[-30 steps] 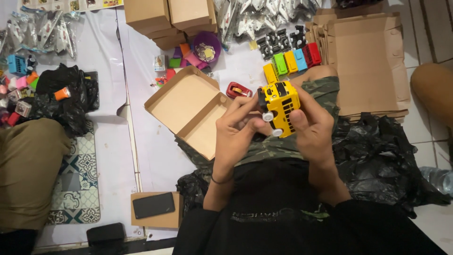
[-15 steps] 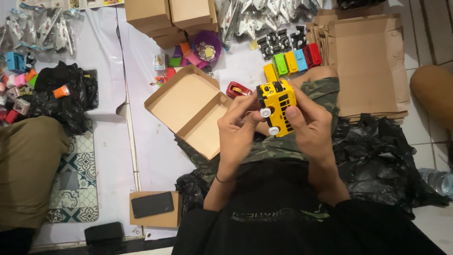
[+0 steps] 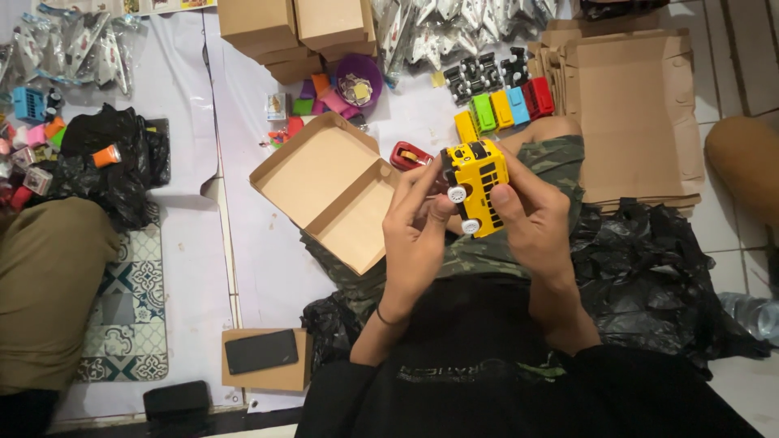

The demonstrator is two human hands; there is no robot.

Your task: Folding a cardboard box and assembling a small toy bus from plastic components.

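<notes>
Gripping a yellow toy bus [image 3: 477,185] over the lap, left hand [image 3: 418,235] and right hand [image 3: 531,223] closed round it, open brown cardboard box [image 3: 324,188] just left, flattened brown cartons [image 3: 629,113] at right.

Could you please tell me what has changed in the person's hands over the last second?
Very little: both hands hold the yellow toy bus as before, the left hand and right hand only shifting their fingers slightly along it. The open cardboard box and red toy car stayed put.
</notes>
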